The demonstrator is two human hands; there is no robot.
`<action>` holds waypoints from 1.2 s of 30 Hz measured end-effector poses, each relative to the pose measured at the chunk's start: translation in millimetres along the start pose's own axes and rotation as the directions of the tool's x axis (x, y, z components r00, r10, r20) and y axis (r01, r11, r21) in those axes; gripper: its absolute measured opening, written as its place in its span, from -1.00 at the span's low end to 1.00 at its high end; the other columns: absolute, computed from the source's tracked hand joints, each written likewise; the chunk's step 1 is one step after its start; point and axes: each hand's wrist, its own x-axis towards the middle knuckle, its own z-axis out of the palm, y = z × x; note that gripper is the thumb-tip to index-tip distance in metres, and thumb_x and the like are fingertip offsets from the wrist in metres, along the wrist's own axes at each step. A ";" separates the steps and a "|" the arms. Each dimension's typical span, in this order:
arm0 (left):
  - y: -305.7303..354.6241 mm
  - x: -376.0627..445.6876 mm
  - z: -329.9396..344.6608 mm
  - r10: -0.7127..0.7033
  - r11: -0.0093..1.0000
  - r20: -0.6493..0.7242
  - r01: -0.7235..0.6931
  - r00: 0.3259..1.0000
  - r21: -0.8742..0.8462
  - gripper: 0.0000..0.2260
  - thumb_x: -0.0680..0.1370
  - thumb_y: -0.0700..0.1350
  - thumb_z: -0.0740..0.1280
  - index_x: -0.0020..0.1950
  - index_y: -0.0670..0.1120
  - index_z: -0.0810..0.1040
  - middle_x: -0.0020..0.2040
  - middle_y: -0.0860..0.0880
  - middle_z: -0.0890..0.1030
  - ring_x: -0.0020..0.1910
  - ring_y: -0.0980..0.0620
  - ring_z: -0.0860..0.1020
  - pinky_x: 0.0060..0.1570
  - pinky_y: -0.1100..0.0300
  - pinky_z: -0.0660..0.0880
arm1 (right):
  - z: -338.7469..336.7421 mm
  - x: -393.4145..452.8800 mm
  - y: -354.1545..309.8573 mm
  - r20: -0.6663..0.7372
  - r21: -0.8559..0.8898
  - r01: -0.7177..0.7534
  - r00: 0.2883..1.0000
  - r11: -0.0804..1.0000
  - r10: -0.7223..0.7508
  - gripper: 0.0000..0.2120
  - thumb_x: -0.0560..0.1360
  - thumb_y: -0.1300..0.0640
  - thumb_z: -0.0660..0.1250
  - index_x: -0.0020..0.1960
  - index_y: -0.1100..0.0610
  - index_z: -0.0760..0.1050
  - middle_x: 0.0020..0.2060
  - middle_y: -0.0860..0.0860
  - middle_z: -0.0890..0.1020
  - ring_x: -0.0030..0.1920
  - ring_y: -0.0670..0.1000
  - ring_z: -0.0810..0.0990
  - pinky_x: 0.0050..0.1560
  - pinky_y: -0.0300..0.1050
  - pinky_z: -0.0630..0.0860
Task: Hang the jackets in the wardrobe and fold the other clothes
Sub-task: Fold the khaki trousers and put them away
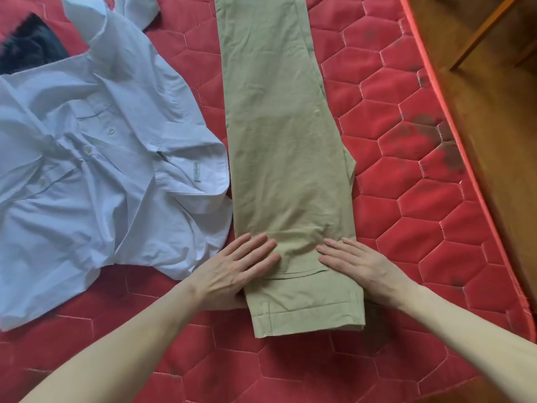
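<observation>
Khaki trousers lie lengthwise on the red quilted mattress, folded leg over leg, waistband nearest me. My left hand lies flat with straight fingers on the trousers' left edge near the waistband. My right hand presses flat on their right edge at the same height. A crumpled light blue button shirt sprawls to the left, its hem touching the trousers. A dark garment shows at the top left, partly under the shirt.
The mattress edge runs diagonally down the right side, with dark stains near it. Beyond it is a wooden floor and a wooden furniture leg at the top right.
</observation>
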 end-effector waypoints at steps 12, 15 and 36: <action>56.1 -4.3 -44.5 -0.216 0.885 -0.091 0.155 0.972 -0.439 -0.48 0.58 -0.23 0.45 0.53 -0.22 0.44 0.49 -0.08 0.52 0.49 -0.03 0.47 0.45 0.08 0.44 | -40.9 -29.5 -15.9 -0.098 0.368 -0.245 0.949 0.897 0.299 -0.70 0.49 0.25 0.52 0.22 0.13 0.68 -0.02 -0.06 0.75 -0.08 -0.02 0.75 -0.14 -0.01 0.68; 73.4 -5.7 -47.6 -0.308 0.752 -0.029 0.225 0.951 -0.620 -0.57 0.64 -0.19 0.39 0.51 -0.06 0.50 0.42 0.09 0.58 0.38 0.12 0.56 0.34 0.22 0.49 | -49.0 -44.3 -27.6 -0.077 0.543 -0.327 0.898 0.773 0.434 -0.70 0.54 0.15 0.42 0.22 -0.11 0.61 0.01 -0.34 0.69 -0.09 -0.32 0.67 -0.11 -0.32 0.62; 118.6 47.9 -21.5 -0.889 -0.090 0.392 0.749 0.237 -0.656 -0.27 0.58 0.49 -0.03 -0.41 -0.10 0.42 -0.44 0.04 0.54 -0.34 -0.05 0.52 -0.19 -0.02 0.41 | 2.4 -1.1 -4.0 0.184 0.605 -0.752 0.451 0.261 0.873 -0.64 0.61 -0.22 0.34 -0.17 0.04 0.51 -0.35 -0.01 0.65 -0.24 0.15 0.59 -0.14 0.18 0.52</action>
